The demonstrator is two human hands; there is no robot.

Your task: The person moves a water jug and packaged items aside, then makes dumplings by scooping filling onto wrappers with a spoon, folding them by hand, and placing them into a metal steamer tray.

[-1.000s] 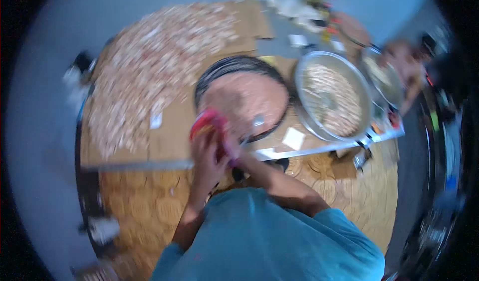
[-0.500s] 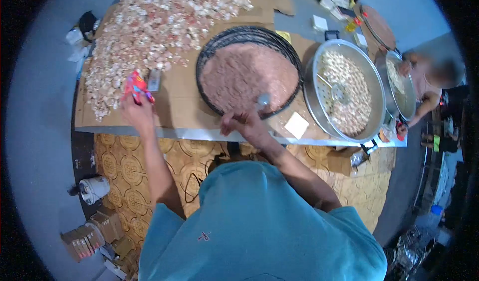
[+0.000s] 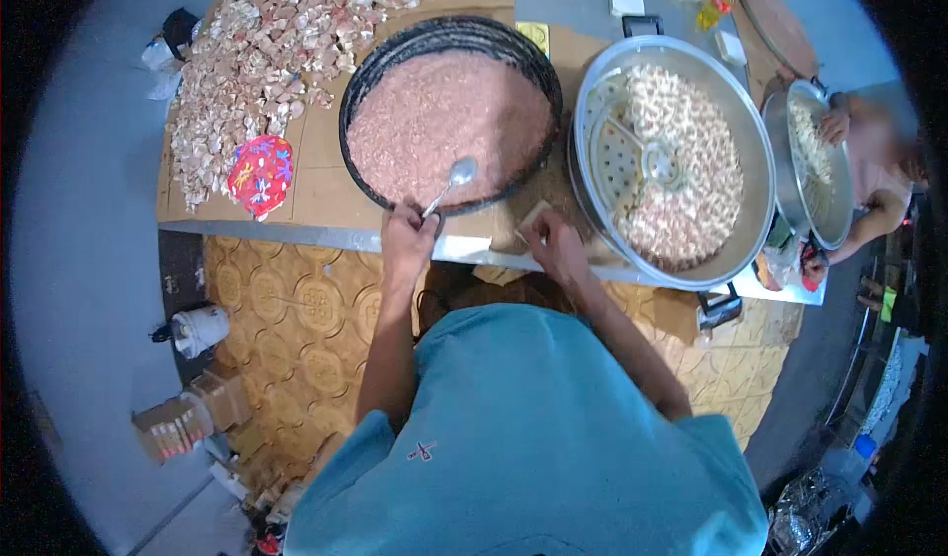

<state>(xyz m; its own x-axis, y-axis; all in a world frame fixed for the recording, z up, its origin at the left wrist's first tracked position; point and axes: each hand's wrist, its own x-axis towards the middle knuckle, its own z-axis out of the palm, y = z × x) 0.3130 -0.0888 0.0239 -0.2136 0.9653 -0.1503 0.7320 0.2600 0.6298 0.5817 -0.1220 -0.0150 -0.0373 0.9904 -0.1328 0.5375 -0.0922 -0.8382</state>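
My left hand (image 3: 408, 240) is closed round the handle of a metal spoon (image 3: 461, 171), at the near rim of a black round basin (image 3: 550, 82). The spoon's bowl lies over the pinkish minced filling (image 3: 434, 112) in the basin. Beside the basin's lower right, my right hand (image 3: 559, 247) pinches a thin pale square wrapper (image 3: 534, 214) near the table edge. To the left, a red patterned cloth item (image 3: 262, 176) lies on the cardboard, next to a wide heap of small whitish-pink filled pieces (image 3: 286, 52).
On the right stands a large metal steamer pot (image 3: 590, 176) with a perforated tray and many small pieces. Beyond it, a person (image 3: 879, 176) reaches into another metal pot (image 3: 837, 230). Bottles (image 3: 713, 11) and white boxes (image 3: 626, 1) sit at the back.
My left hand let go of the red cloth item, moved right and took the spoon's handle. My right hand moved right and took the pale wrapper. The view has shifted.
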